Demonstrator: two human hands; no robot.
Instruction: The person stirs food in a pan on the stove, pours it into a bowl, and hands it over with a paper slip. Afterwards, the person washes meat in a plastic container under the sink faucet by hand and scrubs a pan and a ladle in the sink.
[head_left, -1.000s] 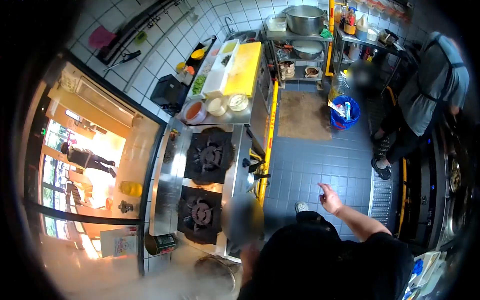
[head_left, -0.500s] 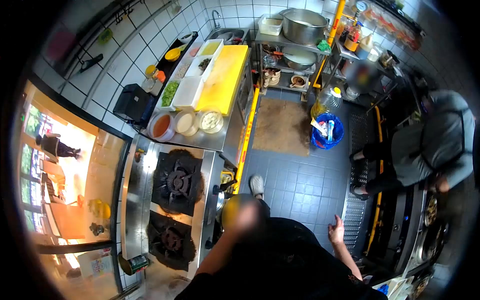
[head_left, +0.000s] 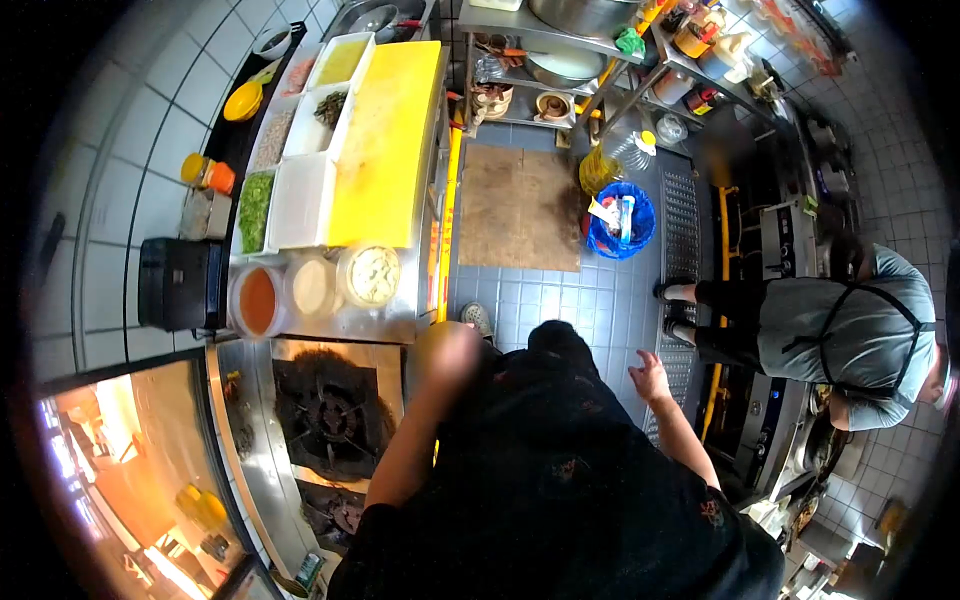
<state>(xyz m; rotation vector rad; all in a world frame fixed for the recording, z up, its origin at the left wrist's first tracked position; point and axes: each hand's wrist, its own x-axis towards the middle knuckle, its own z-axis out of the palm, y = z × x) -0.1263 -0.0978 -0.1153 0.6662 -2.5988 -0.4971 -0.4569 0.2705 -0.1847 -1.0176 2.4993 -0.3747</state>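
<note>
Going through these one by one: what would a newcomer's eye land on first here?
Probably the bright yellow cutting board on the steel counter at upper left, beside the white tubs. Next, perhaps, the blue-lined bin on the floor, right of the brown mat. Lower down, the left hand is too blurred to read, while the right hand is open and empty.

A black short-sleeved shirt point(head_left: 600, 480) bore small reddish prints point(head_left: 711, 510); at its eleven o'clock showed a pale shoe point(head_left: 477, 320).
</note>
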